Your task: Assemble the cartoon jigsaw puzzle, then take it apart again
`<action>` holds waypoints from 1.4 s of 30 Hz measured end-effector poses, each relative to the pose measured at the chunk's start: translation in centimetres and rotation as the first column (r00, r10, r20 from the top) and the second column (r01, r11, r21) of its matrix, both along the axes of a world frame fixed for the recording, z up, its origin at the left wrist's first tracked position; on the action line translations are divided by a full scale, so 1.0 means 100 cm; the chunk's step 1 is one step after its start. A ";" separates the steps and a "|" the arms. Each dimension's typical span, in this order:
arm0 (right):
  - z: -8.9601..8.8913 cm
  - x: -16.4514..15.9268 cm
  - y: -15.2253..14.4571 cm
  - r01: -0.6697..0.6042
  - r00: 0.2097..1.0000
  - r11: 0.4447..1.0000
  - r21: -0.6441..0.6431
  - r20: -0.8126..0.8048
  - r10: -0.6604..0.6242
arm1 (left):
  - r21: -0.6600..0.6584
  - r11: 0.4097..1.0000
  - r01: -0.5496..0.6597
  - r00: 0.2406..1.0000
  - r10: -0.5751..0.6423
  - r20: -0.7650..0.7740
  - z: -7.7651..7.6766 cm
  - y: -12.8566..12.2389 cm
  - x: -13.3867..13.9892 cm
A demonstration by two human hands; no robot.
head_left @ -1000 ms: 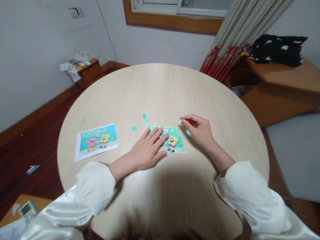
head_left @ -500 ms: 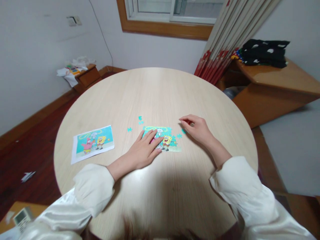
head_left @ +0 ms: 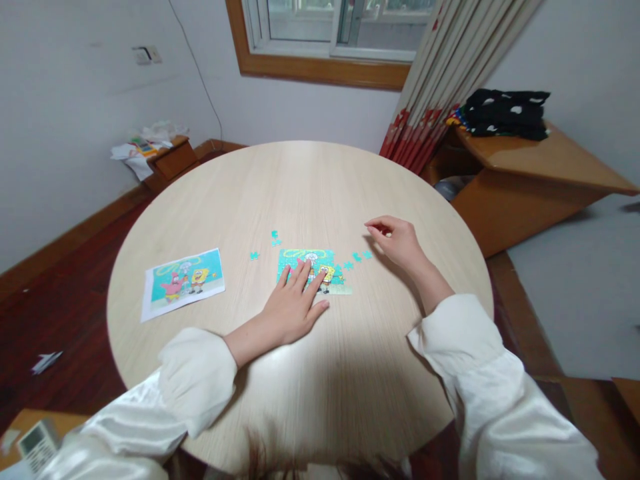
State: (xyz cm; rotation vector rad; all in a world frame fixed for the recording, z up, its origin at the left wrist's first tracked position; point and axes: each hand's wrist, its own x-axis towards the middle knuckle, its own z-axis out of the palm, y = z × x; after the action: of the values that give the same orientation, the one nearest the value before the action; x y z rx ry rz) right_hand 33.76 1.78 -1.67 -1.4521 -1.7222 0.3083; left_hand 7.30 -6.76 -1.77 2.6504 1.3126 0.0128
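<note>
A cartoon jigsaw puzzle point(head_left: 327, 255), largely joined, lies on the round table. My left hand point(head_left: 293, 303) rests flat over its lower left part, fingers spread, hiding some of the picture. To the right of the puzzle my right hand point(head_left: 397, 243) hovers above the table. Its thumb and index finger come together in a pinch; whatever they hold, if anything, is too small to tell. Under that hand's left side lie several loose teal puzzle pieces point(head_left: 349, 265). More loose pieces, among them a teal puzzle piece point(head_left: 255, 256), sit left of the puzzle.
A printed sheet point(head_left: 187, 283) with the same cartoon picture lies at the table's left. The round table point(head_left: 300, 187) has its curved far edge near the window wall. A wooden cabinet point(head_left: 530, 207) with black cloth point(head_left: 507, 113) stands at the right.
My right hand has shifted slightly up and away from the loose pieces, uncovering more of them. My left hand has slid a little down the puzzle, showing more of it. The camera view has shifted.
</note>
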 end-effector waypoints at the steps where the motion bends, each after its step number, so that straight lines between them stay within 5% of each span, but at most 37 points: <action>1: -0.001 0.002 0.001 0.008 1.000 1.000 0.000 -0.019 -0.008 | -0.007 1.000 0.000 1.000 0.000 -0.008 0.001 0.000 0.000; 10: -0.016 -0.001 -0.002 0.160 0.981 0.987 0.023 -0.112 -0.156 | 0.076 0.997 0.013 1.000 -0.014 0.017 -0.001 0.001 -0.001; 16: -0.017 -0.012 -0.020 0.125 0.990 0.990 0.059 -0.066 -0.121 | 0.170 0.985 -0.035 0.997 0.024 0.068 0.002 -0.014 0.002; 23: -0.017 -0.021 -0.053 0.010 0.994 0.995 0.101 0.109 -0.021 | 0.089 0.984 -0.153 0.987 0.158 -0.042 0.008 -0.030 0.001; 30: -0.028 -0.021 -0.092 -0.116 0.930 0.988 0.103 0.361 0.072 | 0.079 0.985 -0.153 0.984 0.159 -0.086 0.003 -0.027 -0.003; 42: -0.034 -0.017 -0.094 -0.112 0.848 0.992 -0.059 0.514 0.127 | 0.184 0.977 -0.105 0.986 0.126 -0.107 0.014 -0.023 -0.005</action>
State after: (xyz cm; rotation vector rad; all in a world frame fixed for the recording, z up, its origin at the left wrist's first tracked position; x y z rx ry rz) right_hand 32.10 -7.58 -5.06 -1.5419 -2.2525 -0.0050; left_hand 6.77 -9.11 -0.33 2.7544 1.5724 -0.0118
